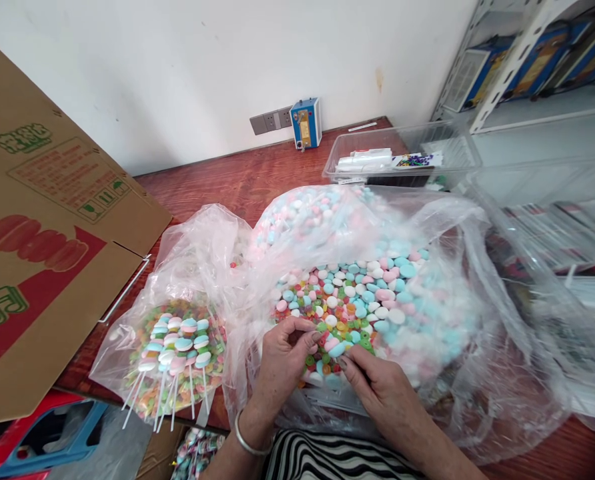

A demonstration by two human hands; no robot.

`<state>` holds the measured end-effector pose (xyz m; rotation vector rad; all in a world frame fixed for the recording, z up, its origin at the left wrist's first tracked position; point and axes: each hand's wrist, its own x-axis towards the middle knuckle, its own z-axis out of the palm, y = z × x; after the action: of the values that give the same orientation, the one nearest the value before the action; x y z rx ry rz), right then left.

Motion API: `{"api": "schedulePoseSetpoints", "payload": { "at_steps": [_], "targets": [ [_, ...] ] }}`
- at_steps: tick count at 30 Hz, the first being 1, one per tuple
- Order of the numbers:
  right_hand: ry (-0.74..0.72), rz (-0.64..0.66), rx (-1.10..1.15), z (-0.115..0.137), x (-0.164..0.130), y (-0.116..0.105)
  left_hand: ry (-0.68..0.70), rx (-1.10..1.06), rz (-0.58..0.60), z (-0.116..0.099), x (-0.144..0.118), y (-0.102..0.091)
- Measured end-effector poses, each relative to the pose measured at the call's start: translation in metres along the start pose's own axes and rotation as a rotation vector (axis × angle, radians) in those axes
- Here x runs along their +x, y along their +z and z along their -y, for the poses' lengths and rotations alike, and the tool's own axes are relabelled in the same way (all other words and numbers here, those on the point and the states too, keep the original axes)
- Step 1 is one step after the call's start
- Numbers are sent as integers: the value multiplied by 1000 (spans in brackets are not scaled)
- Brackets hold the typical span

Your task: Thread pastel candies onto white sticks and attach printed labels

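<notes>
My left hand point(288, 360), a bangle on its wrist, is closed in a pinch on a small gummy candy at its fingertips. Facing it, my right hand point(377, 383) has thumb and forefinger closed on the lower end of a candy skewer point(335, 347) with pink and blue pieces; its stick is hidden. Both hands are over an open plastic bag point(322, 250) of pink, blue and white candies point(385, 293) mixed with gummy rings point(350, 327). To the left, several finished candy skewers point(183, 343) with white sticks lie on a bag of colourful gummy rings point(145, 383).
A cardboard box point(52, 220) stands at the left edge. At the back are a blue device point(306, 125) and a clear plastic bin point(402, 137). White shelving point(507, 67) is on the right. A blue and red stool point(52, 443) sits below the wooden table point(202, 175).
</notes>
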<state>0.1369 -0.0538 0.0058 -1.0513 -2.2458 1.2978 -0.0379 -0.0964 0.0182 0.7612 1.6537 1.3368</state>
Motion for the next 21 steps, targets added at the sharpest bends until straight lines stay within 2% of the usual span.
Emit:
{"api": "schedulePoseSetpoints", "payload": {
  "at_steps": [4,10,15,18,21],
  "targets": [
    [-58,-37,65,-5,0,2,-36,-131,58,-4,1,1],
    [-110,-126,102,-16,-1,4,25,-105,179,-8,0,4],
    [-122,-119,109,-16,1,3,-77,-343,66,-1,2,10],
    [-130,-86,128,-14,-1,3,-130,-482,136,-1,4,14],
    [-142,-117,158,-13,-2,3,-196,-651,215,-3,2,18]
  ]
}}
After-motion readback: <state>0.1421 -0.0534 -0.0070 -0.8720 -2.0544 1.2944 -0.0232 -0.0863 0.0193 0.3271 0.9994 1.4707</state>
